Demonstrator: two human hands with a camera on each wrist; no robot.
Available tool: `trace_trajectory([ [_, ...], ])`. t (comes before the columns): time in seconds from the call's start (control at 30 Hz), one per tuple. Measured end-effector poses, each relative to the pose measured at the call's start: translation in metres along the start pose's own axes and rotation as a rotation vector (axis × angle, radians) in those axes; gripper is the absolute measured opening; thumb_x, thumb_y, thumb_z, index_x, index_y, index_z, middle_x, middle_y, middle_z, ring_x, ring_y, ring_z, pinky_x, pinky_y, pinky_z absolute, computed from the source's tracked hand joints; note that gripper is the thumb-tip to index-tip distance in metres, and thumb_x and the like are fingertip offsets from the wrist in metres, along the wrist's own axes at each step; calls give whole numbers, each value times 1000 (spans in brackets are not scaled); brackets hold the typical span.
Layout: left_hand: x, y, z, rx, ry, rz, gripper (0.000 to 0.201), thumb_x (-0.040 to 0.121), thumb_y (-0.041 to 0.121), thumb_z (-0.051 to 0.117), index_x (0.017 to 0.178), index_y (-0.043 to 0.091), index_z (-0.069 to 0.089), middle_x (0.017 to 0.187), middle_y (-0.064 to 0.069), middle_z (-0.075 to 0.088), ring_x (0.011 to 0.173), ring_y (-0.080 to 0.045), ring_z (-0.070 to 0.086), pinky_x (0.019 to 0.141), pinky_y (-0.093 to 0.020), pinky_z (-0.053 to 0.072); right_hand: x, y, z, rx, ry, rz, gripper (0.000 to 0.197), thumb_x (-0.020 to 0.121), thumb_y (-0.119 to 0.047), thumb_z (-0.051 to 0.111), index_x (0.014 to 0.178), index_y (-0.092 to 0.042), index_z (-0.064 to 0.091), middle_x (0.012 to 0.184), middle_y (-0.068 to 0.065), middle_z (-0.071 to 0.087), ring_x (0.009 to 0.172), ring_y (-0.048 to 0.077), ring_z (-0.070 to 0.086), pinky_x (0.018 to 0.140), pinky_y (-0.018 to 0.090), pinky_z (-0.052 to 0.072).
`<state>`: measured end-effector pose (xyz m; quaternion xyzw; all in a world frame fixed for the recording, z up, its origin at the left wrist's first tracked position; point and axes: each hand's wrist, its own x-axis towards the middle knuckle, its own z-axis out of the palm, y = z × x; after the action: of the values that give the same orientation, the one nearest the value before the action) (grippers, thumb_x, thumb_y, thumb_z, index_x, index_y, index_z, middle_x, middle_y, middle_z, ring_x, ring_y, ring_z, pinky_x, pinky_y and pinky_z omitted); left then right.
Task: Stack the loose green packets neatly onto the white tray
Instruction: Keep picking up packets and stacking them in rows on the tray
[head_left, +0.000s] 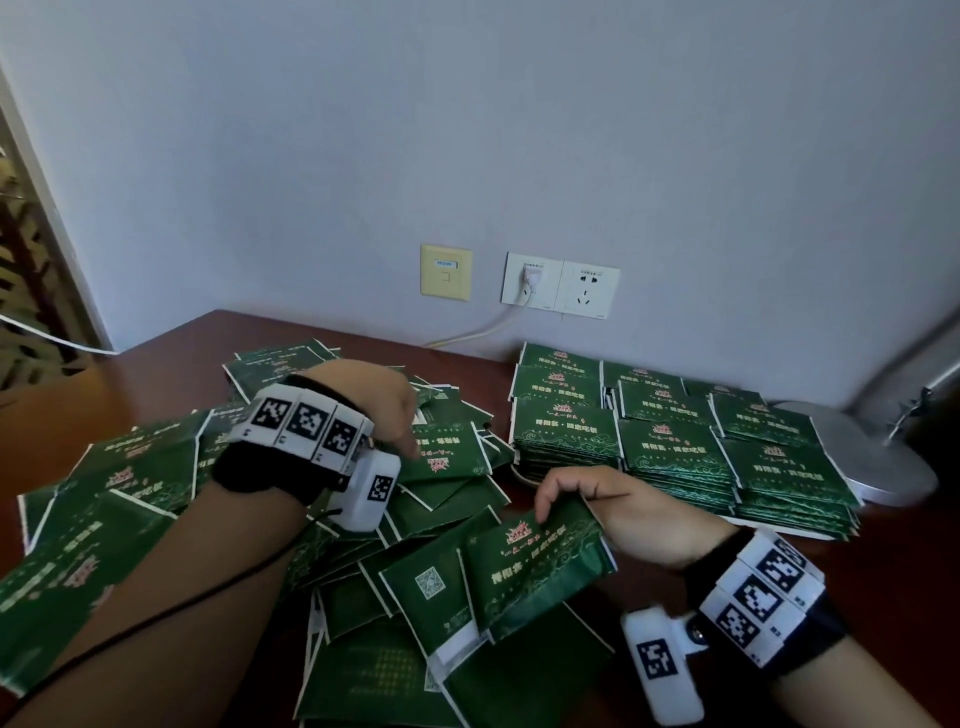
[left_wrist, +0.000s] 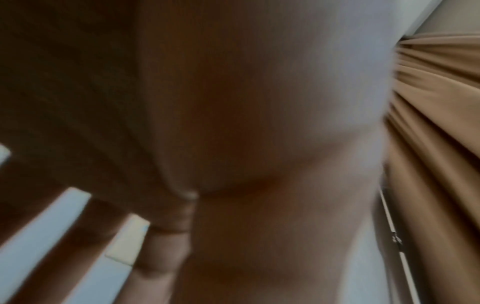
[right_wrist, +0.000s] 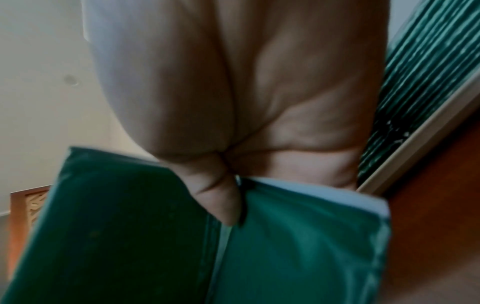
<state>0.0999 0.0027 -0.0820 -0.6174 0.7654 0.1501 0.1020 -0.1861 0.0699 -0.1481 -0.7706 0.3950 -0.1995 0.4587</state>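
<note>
A loose heap of green packets (head_left: 291, 519) covers the left and middle of the dark wooden table. Neat stacks of green packets (head_left: 675, 447) stand on the white tray (head_left: 779, 524) at the right. My right hand (head_left: 566, 499) grips a small bundle of green packets (head_left: 540, 566) by its far edge, just in front of the tray. In the right wrist view my thumb (right_wrist: 215, 197) presses on that bundle (right_wrist: 298, 246), with the tray rim (right_wrist: 420, 148) beside it. My left hand (head_left: 402, 436) reaches down onto the heap, fingertips touching one packet (head_left: 447, 457). The left wrist view is blurred.
A round silver lamp base (head_left: 883, 457) sits right behind the tray. Wall sockets (head_left: 561, 286) with a plugged white cable are at the back. Bare table (head_left: 156, 374) shows at the far left, and a narrow strip (head_left: 883, 545) in front of the tray.
</note>
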Motion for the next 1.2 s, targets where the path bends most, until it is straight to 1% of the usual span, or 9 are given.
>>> trace_trajectory([
  [0.17,5,30,18,149,-65,89,74,67,49,85,130,38,48,132,6,52,113,-21,56,95,-38,50,-3,-2,-6,78,-3,40,50,86,24,35,84,-8,73,85,-2,74,81,8,69,73,18,52],
  [0.33,3,39,20,124,-86,92,50,69,46,85,111,26,64,111,4,66,92,-15,61,70,-27,50,-2,4,-12,76,12,119,39,80,-1,45,93,-15,79,67,10,67,56,33,56,59,26,44],
  [0.43,3,38,15,89,-53,89,35,68,45,86,96,29,72,91,10,71,85,-13,66,79,-34,57,-5,5,-18,81,16,180,41,61,-20,51,90,-15,79,52,6,46,44,21,26,46,26,17],
  [0.53,3,44,17,103,-111,89,58,65,44,88,116,41,59,88,21,59,92,-13,62,87,-34,54,-9,2,-17,132,-15,109,29,76,-9,49,85,-12,76,75,2,69,60,15,59,54,27,43],
  [0.67,-5,64,23,169,-224,169,70,78,36,81,138,38,46,123,6,60,97,-14,53,89,-31,45,-15,3,-25,119,-19,99,49,89,14,41,79,-17,78,88,8,74,78,15,69,69,26,55],
  [0.8,-10,67,21,63,-207,311,24,86,28,74,105,26,60,86,16,59,76,-6,55,72,-27,41,-17,6,-30,146,86,86,51,91,13,39,77,-16,79,91,19,73,82,26,68,78,36,56],
  [0.97,-14,46,3,-354,35,255,45,84,10,76,114,23,44,83,-3,58,61,-10,61,56,-28,53,-18,10,-29,231,155,209,22,66,-11,45,66,-5,67,59,11,50,42,10,38,42,20,26],
  [1.07,-14,35,1,-466,-22,182,77,77,3,78,127,39,32,85,-17,63,63,-28,69,62,-39,60,-17,14,-27,234,74,272,23,77,-12,45,76,-19,68,82,12,60,66,21,53,48,22,34],
  [1.2,-8,30,7,-356,1,174,35,75,5,78,102,21,64,87,-12,73,72,-30,72,65,-47,60,-24,11,-29,271,-102,300,22,87,-9,51,88,-19,70,107,21,69,90,30,65,74,36,53],
])
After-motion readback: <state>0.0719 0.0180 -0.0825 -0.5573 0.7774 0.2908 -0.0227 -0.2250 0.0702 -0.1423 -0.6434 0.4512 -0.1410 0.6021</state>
